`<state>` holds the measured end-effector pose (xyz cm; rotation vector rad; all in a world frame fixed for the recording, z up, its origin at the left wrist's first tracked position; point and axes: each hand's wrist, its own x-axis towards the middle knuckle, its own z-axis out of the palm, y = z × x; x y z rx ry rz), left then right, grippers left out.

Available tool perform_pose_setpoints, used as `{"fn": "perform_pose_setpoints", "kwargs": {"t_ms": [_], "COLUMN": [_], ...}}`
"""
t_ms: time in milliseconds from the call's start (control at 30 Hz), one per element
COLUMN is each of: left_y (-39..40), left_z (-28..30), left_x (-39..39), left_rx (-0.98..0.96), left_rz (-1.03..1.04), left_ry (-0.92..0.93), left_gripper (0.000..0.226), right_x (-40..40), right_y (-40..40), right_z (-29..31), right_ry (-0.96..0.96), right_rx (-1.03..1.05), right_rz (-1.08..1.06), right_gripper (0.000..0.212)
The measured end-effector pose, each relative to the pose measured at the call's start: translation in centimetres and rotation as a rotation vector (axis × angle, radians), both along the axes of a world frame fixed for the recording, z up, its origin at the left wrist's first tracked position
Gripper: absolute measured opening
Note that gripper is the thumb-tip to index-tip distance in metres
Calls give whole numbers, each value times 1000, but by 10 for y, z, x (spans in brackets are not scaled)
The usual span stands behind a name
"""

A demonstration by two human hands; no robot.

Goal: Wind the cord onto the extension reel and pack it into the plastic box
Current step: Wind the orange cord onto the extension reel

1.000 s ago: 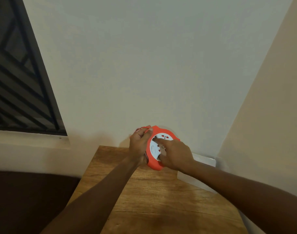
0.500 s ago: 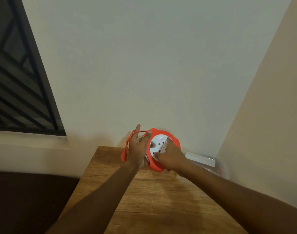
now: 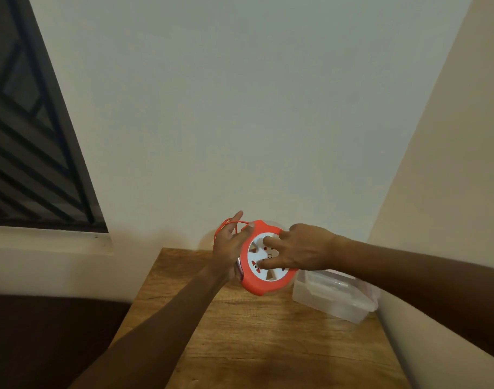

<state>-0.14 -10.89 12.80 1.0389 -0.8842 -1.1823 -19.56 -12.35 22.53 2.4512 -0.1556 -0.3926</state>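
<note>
Nearest the camera, two bare forearms are seen reaching forward over a wooden table [image 3: 268, 346], the left rising from the lower left, the right entering from the right edge and held nearly level. Between them, above the far end of the table, an orange extension reel [image 3: 264, 279] with a white socket face is held up, tilted toward the viewer. The reel's left rim is cupped by the left hand [image 3: 230, 245], palm against the edge, thumb laid along the upper rim and fingers spread upward rather than curled. The right hand [image 3: 302, 249] is placed on the white face, two fingers pressed into it while the rest are kept loose; no closed grasp is formed. A loop of thin orange cord [image 3: 226, 224] is seen behind the left fingers. Just beside the reel, to its right, a clear plastic box [image 3: 335, 297] rests on the table against the wall corner. Farther left, a dark window grille [image 3: 29, 136] is set in the wall.
</note>
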Motion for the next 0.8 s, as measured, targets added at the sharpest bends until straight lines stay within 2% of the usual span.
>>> {"fn": "perform_pose_setpoints", "kwargs": {"t_ms": [133, 267, 367, 467, 633, 800], "left_y": [-2, -3, -4, -5, -2, -3], "left_z": [2, 0, -1, 1, -1, 1], "left_x": [-3, 1, 5, 5, 5, 0], "left_rx": [7, 18, 14, 2, 3, -11], "left_rz": [2, 27, 26, 29, 41, 77], "left_ry": [-6, 42, 110, 93, 149, 208], "left_gripper": [47, 45, 48, 51, 51, 49], "right_x": [5, 10, 13, 20, 29, 36], "right_y": [-1, -1, 1, 5, 7, 7], "right_z": [-5, -12, -15, -22, -20, -20], "right_ry": [-31, -105, -177, -263, -273, -256], "right_rx": [3, -12, -23, 18, 97, 61], "right_rz": [-19, -33, -138, -271, -369, -434], "right_gripper": [89, 81, 77, 78, 70, 69]}}
